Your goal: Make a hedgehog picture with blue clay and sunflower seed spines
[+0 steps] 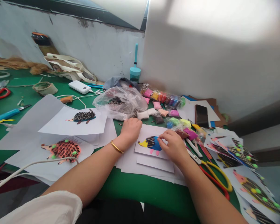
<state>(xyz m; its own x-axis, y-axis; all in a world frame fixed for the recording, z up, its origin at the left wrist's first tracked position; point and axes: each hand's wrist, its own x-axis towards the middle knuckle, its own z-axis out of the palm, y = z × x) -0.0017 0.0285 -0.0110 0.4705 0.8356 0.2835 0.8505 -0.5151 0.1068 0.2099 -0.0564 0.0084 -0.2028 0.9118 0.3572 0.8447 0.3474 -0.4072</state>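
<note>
My right hand (174, 145) is over a white card (141, 146), thumb and fingertips drawn together at the blue body of a hedgehog picture (155, 143). What lies between those fingertips is too small to make out. The hedgehog has a yellow face, pink feet and dark striped sunflower seeds on part of its back. My left hand (132, 128), with a gold bangle (116, 147) on its wrist, rests by the card's upper left corner. Its fingers curl down near a clear plastic bag (121, 101) of sunflower seeds, and their tips are hidden.
Small packets of coloured clay (162, 112) lie beyond the card. Scissors (214, 174) with yellow and red handles sit right of my right forearm. Finished hedgehog cards (249, 183) pile at the right, others (60, 149) at the left. A phone (201, 115) and white cable (37, 165) are nearby.
</note>
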